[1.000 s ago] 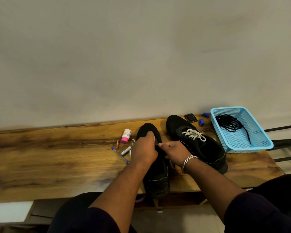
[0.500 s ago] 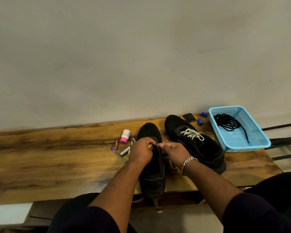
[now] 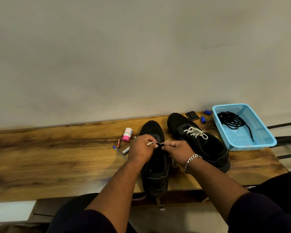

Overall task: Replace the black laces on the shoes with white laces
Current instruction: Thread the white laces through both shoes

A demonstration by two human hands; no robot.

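Left hand (image 3: 142, 148) came back off the toe of the near shoe (image 3: 155, 167) to mid-shoe, met the right hand (image 3: 176, 152) over the tongue. White lace (image 3: 150, 143) end appeared, pinched in the left fingers (image 3: 149, 140). Right hand shifted slightly toward the left one.

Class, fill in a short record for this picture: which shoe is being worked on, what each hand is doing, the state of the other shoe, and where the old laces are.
Shoe in work: left shoe, on the wooden bench
Left hand: pinches the white lace
Right hand: pinches at the same shoe's eyelets
Other shoe: right shoe, white-laced
Old laces: black laces in the blue basket
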